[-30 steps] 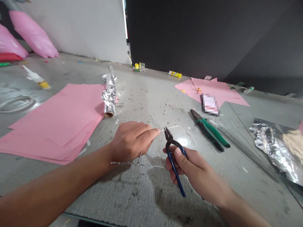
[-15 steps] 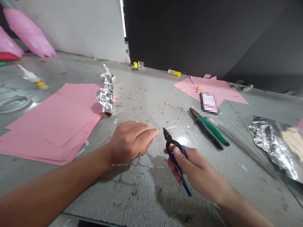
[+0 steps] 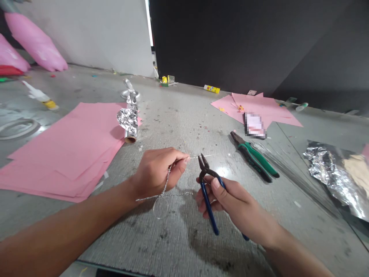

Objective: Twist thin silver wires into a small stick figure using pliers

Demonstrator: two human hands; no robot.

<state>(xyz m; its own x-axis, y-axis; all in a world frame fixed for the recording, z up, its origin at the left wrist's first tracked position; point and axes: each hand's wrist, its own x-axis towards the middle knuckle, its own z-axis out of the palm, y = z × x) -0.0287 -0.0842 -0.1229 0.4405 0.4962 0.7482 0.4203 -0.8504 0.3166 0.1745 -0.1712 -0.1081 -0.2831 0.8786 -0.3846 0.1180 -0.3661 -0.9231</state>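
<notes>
A twisted wire figure is pinched between the thumb and fingers of my left hand. It has a crosswise twisted piece and a round loop hanging below. A thin straight wire end sticks out rightward from my fingertips. My right hand holds blue-handled pliers, whose handles are spread. The dark jaws stand apart around the wire end, and whether they touch it I cannot tell. Green-and-black pliers lie to the right, beside a bundle of loose wires.
Pink sheets lie at left, with a foil roll at their edge. A glue bottle and a tape ring are farther left. More pink paper, a phone-like object and crumpled foil lie at right.
The pliers' jaws and handles have spread apart. My left hand has rotated and lifted slightly, bringing more of the wire figure and its loop into view.
</notes>
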